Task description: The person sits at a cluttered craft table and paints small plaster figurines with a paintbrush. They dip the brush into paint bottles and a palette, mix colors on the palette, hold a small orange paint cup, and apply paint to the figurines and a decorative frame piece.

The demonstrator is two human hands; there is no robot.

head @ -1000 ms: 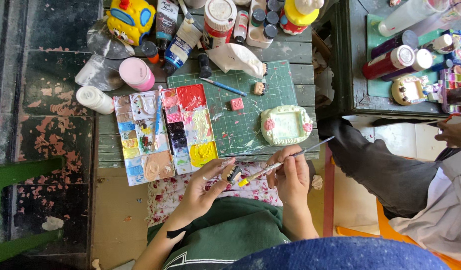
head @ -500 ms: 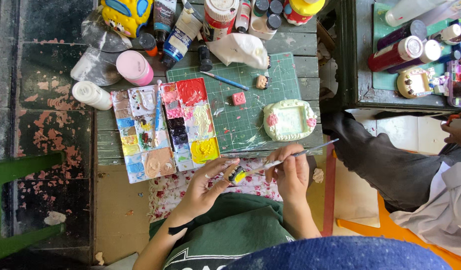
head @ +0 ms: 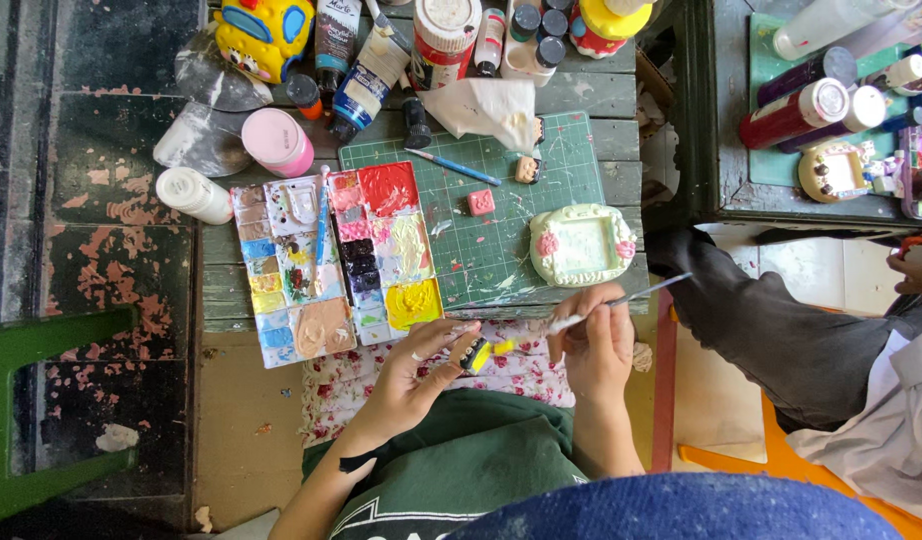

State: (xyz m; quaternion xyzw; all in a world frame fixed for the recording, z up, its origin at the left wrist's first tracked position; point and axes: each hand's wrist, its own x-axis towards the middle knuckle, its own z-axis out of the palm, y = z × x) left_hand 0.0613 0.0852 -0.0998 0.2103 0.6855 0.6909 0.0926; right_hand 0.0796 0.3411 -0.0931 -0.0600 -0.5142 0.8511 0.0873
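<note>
While the far edge of the grey wooden table is crowded with paint containers, their labels are too small to tell apart: a white jar with a red band, a tube with a blue and white label, a pink-capped jar and a white bottle lying on its side. On the green cutting mat stands a pale green frame with pink roses, beside a paint palette. The left hand is closed around a small yellow and black figure, held over a floral cloth. The right hand, just beside it, pinches a thin brush whose tip points toward the figure.
</note>
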